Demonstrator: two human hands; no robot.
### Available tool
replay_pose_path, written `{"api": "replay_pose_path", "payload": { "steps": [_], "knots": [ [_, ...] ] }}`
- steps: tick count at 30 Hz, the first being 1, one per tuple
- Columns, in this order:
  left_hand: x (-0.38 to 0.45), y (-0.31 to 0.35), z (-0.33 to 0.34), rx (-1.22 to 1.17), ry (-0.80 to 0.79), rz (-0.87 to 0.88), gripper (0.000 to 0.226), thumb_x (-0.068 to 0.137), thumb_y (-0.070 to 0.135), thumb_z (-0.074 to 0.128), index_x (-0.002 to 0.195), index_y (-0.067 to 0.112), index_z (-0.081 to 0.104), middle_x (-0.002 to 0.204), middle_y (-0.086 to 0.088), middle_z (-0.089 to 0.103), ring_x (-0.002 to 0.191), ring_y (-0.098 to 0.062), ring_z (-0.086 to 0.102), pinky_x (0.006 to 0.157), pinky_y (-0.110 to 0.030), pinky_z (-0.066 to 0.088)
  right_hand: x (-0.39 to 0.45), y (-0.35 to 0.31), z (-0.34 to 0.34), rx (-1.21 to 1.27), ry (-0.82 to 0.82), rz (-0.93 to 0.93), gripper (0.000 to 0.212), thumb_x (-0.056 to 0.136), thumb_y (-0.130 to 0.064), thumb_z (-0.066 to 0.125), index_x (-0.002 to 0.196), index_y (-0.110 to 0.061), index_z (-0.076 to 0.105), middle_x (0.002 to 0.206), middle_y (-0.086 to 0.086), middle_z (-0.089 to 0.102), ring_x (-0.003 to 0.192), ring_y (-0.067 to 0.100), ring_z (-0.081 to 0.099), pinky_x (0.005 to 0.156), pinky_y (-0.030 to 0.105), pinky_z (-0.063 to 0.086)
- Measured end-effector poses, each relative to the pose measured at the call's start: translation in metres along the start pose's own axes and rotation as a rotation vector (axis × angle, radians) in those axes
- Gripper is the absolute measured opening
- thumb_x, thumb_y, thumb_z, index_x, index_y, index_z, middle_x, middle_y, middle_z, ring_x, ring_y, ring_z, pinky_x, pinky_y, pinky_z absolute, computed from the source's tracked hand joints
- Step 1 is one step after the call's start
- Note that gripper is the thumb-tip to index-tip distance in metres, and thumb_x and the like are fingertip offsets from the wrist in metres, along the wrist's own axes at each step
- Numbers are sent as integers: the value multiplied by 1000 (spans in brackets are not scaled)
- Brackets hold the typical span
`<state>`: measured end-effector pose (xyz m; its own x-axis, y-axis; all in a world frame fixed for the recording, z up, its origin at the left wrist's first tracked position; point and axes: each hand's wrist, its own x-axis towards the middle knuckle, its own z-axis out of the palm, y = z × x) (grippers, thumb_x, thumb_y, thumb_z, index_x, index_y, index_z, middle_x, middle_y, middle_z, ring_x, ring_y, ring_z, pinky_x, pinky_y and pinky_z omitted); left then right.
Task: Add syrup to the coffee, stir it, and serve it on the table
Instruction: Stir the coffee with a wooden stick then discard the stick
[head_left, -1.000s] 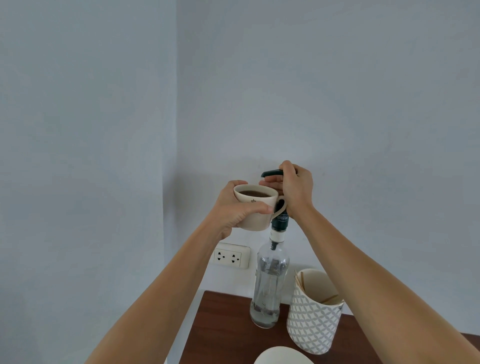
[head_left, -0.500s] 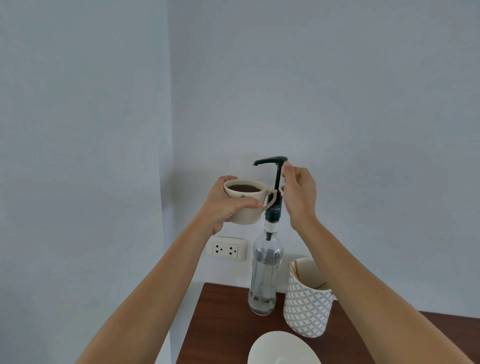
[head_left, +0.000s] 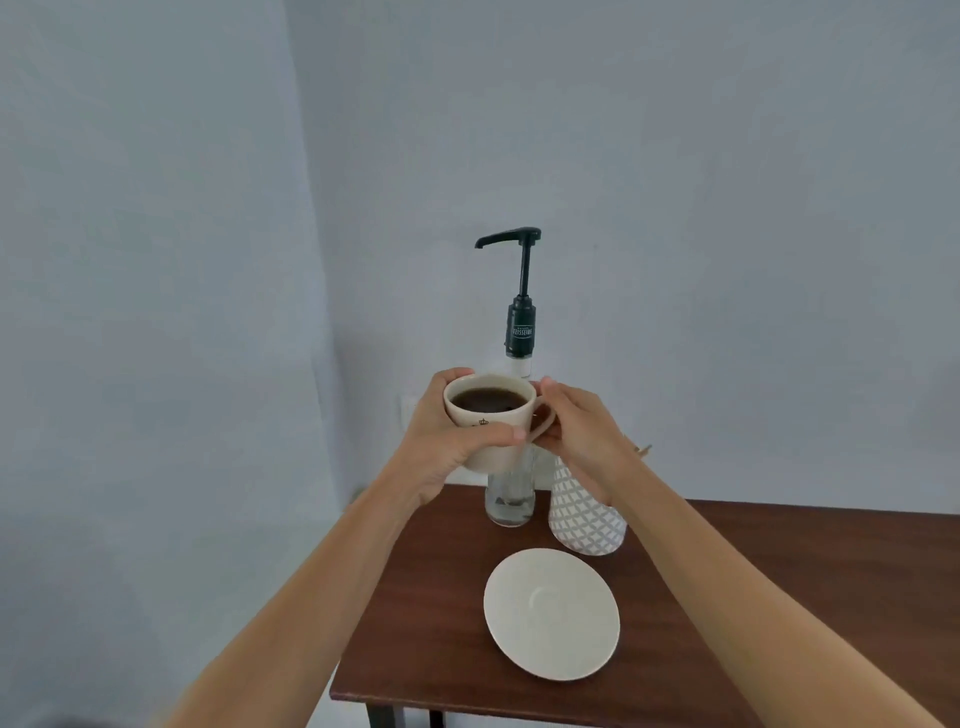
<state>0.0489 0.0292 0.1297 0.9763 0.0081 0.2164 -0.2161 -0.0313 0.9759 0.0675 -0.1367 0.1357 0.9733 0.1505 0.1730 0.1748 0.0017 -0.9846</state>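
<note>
Above brown table (head_left: 753, 597), cream cup (head_left: 491, 415) holds dark coffee (head_left: 487, 399).

One cup of coffee (head_left: 488, 421), held off the surface (head_left: 779, 597); one syrup bottle (head_left: 511, 499) with one black pump (head_left: 522, 291); one patterned holder (head_left: 584, 519), sticks inside too hidden to count; one white saucer (head_left: 552, 613); one brown surface; two hands, left hand (head_left: 447, 447) and right hand (head_left: 584, 441), both at the cup; one wall socket partly seen behind the left hand
</note>
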Motion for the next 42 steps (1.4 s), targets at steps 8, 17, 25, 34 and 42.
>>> {"api": "replay_pose_path", "payload": {
  "steps": [8,17,25,34,42],
  "knots": [
    [-45,-59,25,-16,-132,-13,83,59,7,90,129,19,47,118,-2,66,105,-5,64,84,-20,54,-49,59,-26,37,52,44,41,109,-23,34,111,-10,73,116,19,73,118,32,65,102,45,52],
    [-71,-112,47,105,-213,-51,83,66,2,91,133,12,42,117,7,63,109,4,61,90,-16,50,-86,116,-46,24,106,99,41,109,-19,36,106,-17,76,108,12,77,110,35,67,99,50,53],
    [-75,-137,52,156,-246,-46,82,64,2,92,128,18,43,121,2,63,114,-4,61,93,-16,48,-93,144,-49,-6,145,151,38,108,-17,38,107,-15,75,105,10,76,108,35,66,98,49,53],
    [-72,-148,53,197,-269,-41,85,62,2,93,130,16,43,123,0,61,117,-7,59,94,-16,48,-93,154,-52,-23,139,171,38,107,-13,37,108,-22,75,107,5,76,108,27,67,100,50,52],
    [-75,-155,50,206,-293,-30,89,61,1,93,131,18,41,125,1,60,118,-5,58,95,-14,46,-95,163,-50,-24,128,194,38,107,-12,38,112,-20,74,107,1,77,108,21,68,100,48,53]
  ]
}}
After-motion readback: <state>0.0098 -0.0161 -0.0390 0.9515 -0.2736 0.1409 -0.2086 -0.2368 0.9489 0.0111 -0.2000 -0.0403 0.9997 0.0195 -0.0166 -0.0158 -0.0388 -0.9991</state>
